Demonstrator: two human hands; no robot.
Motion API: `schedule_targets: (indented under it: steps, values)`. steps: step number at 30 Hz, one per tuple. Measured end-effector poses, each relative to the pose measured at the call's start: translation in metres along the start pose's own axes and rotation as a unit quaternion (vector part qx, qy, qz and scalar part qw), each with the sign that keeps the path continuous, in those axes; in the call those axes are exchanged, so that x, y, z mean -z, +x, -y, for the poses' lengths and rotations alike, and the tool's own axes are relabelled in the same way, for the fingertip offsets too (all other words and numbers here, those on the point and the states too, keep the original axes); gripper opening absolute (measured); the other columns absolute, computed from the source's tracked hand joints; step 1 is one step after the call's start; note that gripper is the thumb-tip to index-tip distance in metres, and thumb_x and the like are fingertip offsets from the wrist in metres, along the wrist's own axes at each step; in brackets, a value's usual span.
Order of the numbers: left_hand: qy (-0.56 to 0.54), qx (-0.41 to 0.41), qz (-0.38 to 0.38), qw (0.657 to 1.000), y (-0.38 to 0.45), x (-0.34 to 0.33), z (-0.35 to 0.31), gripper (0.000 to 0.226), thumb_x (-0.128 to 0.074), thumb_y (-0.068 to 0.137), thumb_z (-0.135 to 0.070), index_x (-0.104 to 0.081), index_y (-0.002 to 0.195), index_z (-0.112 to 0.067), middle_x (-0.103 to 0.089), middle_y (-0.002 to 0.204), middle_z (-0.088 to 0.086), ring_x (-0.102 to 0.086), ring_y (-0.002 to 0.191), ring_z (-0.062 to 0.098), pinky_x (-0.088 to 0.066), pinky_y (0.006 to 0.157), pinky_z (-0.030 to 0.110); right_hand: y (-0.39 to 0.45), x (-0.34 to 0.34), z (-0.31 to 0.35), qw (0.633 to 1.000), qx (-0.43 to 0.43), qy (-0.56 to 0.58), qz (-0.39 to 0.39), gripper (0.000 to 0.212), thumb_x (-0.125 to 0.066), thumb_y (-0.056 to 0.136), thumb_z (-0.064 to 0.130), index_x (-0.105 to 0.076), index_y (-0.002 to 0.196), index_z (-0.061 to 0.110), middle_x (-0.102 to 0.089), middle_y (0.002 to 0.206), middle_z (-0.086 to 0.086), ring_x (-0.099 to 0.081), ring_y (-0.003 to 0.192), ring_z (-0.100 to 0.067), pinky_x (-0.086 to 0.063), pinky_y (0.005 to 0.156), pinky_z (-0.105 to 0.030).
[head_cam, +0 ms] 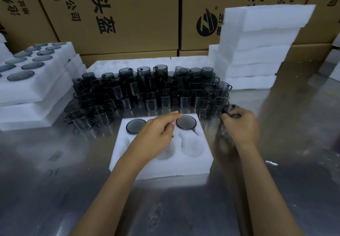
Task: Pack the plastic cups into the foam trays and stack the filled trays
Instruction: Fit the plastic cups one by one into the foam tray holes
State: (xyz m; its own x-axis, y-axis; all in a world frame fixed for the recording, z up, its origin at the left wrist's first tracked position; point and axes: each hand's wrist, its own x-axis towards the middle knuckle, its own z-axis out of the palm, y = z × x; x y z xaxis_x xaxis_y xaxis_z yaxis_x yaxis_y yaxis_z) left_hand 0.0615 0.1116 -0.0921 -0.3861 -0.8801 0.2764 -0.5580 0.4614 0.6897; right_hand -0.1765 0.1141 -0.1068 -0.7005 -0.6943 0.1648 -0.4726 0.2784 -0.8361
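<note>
A white foam tray (161, 167) lies on the steel table in front of me. Dark cups sit upside down in its back row, one at the left (135, 126) and one at the right (186, 122). My left hand (158, 131) rests over the tray's back middle, fingers stretched toward the right cup; what lies under the palm is hidden. The front sockets (192, 146) are bare. My right hand (241, 123) grips a smoky cup (230, 109) at the right end of the loose cup pile (147, 90).
Filled foam trays (36, 88) are stacked at the left. A tall stack of bare foam trays (257, 51) stands at the back right. Cardboard boxes (128, 15) wall off the back. A small white scrap (272, 162) lies on the table at the right.
</note>
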Motion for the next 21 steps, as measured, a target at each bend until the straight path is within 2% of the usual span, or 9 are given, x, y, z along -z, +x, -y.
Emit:
schedule_targets:
  steps: [2, 4, 5, 7, 8, 9, 11, 14, 21]
  values:
    - [-0.008, 0.015, -0.019, 1.000, 0.001, 0.003, 0.002, 0.039, -0.042, 0.103, -0.011, -0.063, 0.131, -0.028, -0.059, 0.061, -0.028, -0.050, 0.048, -0.006, -0.035, 0.051, 0.005, -0.005, 0.003, 0.010, 0.996, 0.043, 0.060, -0.040, 0.032, -0.071, 0.075, 0.030, -0.055, 0.103, 0.026, -0.063, 0.099, 0.005, -0.060, 0.102, -0.027, -0.050, 0.084, -0.041]
    - [-0.010, 0.030, -0.030, 0.999, 0.002, 0.006, 0.002, 0.040, -0.041, 0.102, -0.010, -0.063, 0.130, -0.028, -0.055, 0.053, -0.027, -0.046, 0.044, -0.001, -0.034, 0.048, 0.008, -0.012, 0.008, 0.024, 0.984, 0.073, 0.160, -0.027, 0.052, -0.070, 0.073, 0.032, -0.043, 0.117, 0.031, -0.062, 0.099, 0.011, -0.062, 0.096, -0.018, -0.049, 0.085, -0.038]
    - [-0.014, 0.036, -0.031, 0.999, 0.001, 0.007, 0.001, 0.040, -0.042, 0.102, -0.012, -0.062, 0.131, -0.030, -0.058, 0.058, -0.027, -0.048, 0.050, 0.000, -0.037, 0.054, 0.009, -0.016, 0.010, 0.031, 0.973, 0.084, 0.215, 0.009, 0.056, -0.071, 0.073, 0.030, -0.043, 0.121, 0.033, -0.063, 0.097, 0.015, -0.063, 0.091, -0.012, -0.050, 0.083, -0.033]
    - [0.038, 0.040, -0.012, 0.998, 0.001, 0.007, 0.001, 0.039, -0.045, 0.102, -0.023, -0.056, 0.137, -0.036, -0.068, 0.099, -0.027, -0.058, 0.091, -0.001, -0.043, 0.095, 0.024, -0.022, 0.013, 0.040, 0.945, 0.112, 0.280, 0.127, 0.052, -0.077, 0.075, 0.019, -0.055, 0.121, 0.029, -0.067, 0.095, 0.019, -0.065, 0.088, -0.003, -0.050, 0.082, -0.023]
    - [0.111, 0.044, 0.010, 0.993, 0.001, 0.007, 0.004, 0.041, -0.046, 0.101, -0.032, -0.050, 0.141, -0.039, -0.059, 0.130, -0.024, -0.049, 0.123, 0.006, -0.027, 0.114, 0.037, -0.025, 0.012, 0.043, 0.932, 0.131, 0.279, 0.189, 0.046, -0.078, 0.077, 0.012, -0.062, 0.118, 0.026, -0.070, 0.100, 0.016, -0.065, 0.094, -0.002, -0.050, 0.084, -0.022]
    - [0.175, 0.051, 0.030, 0.983, 0.001, 0.007, 0.006, 0.045, -0.045, 0.099, -0.040, -0.043, 0.144, -0.041, -0.043, 0.150, -0.018, -0.030, 0.143, 0.010, -0.008, 0.121, 0.045, -0.027, 0.011, 0.045, 0.922, 0.151, 0.266, 0.238, 0.042, -0.078, 0.079, 0.007, -0.066, 0.115, 0.025, -0.071, 0.105, 0.010, -0.066, 0.099, -0.004, -0.050, 0.087, -0.023]
    - [0.209, 0.067, 0.065, 0.974, 0.002, 0.012, 0.008, 0.058, -0.044, 0.090, -0.055, -0.038, 0.147, -0.044, -0.028, 0.160, -0.014, -0.013, 0.150, 0.009, 0.007, 0.120, 0.050, -0.033, 0.009, 0.047, 0.904, 0.181, 0.242, 0.302, 0.038, -0.077, 0.080, 0.004, -0.069, 0.112, 0.024, -0.073, 0.108, 0.003, -0.066, 0.100, -0.006, -0.049, 0.087, -0.022]
    - [0.188, 0.073, 0.109, 0.973, 0.001, 0.023, 0.010, 0.077, -0.041, 0.070, -0.061, -0.034, 0.146, -0.048, -0.026, 0.160, -0.018, -0.012, 0.149, 0.006, 0.010, 0.120, 0.052, -0.036, 0.008, 0.046, 0.883, 0.195, 0.222, 0.365, 0.037, -0.079, 0.080, 0.008, -0.069, 0.110, 0.026, -0.072, 0.105, 0.009, -0.066, 0.101, -0.007, -0.051, 0.089, -0.020]
    - [0.153, 0.073, 0.192, 0.967, -0.004, 0.043, 0.017, 0.095, -0.054, 0.058, -0.065, -0.022, 0.147, -0.058, -0.011, 0.162, -0.025, 0.002, 0.148, -0.004, 0.018, 0.119, 0.045, -0.039, 0.001, 0.045, 0.878, 0.179, 0.216, 0.387, 0.037, -0.080, 0.075, 0.021, -0.069, 0.109, 0.031, -0.072, 0.105, 0.010, -0.067, 0.105, -0.012, -0.052, 0.092, -0.027]
